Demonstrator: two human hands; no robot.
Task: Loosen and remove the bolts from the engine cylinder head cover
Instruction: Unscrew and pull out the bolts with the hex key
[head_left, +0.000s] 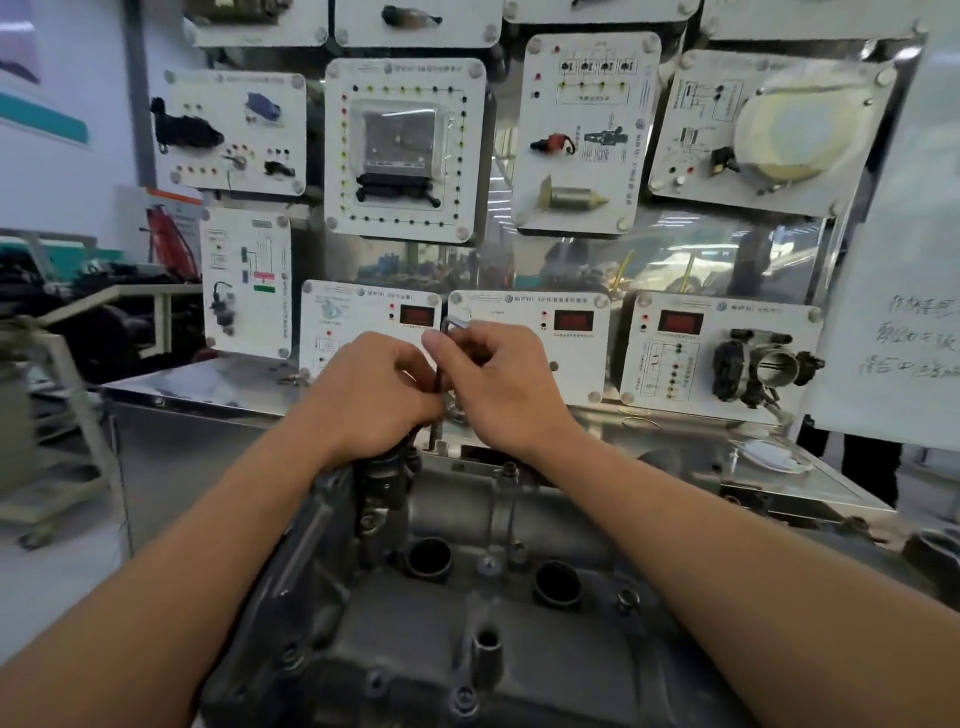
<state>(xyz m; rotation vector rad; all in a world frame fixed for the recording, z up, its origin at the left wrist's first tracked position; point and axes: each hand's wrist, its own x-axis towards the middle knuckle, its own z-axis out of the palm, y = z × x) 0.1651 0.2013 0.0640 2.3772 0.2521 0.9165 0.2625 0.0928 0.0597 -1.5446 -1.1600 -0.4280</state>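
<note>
The grey cylinder head cover (441, 639) fills the lower middle, with two round dark plug wells and several bolts along its edges. A dark L-shaped hex key (440, 384) stands upright at the cover's far edge, its tip down at a bolt there. My left hand (371, 395) curls round the key's shaft from the left. My right hand (498, 384) pinches the key's upper bend from the right. The bolt under the key's tip is mostly hidden.
A steel bench (208, 395) carries white training panels (405, 150) standing just behind my hands. A throttle body (763, 366) is mounted at the right. A whiteboard (904, 312) stands far right, and a metal trolley (57, 441) at the left.
</note>
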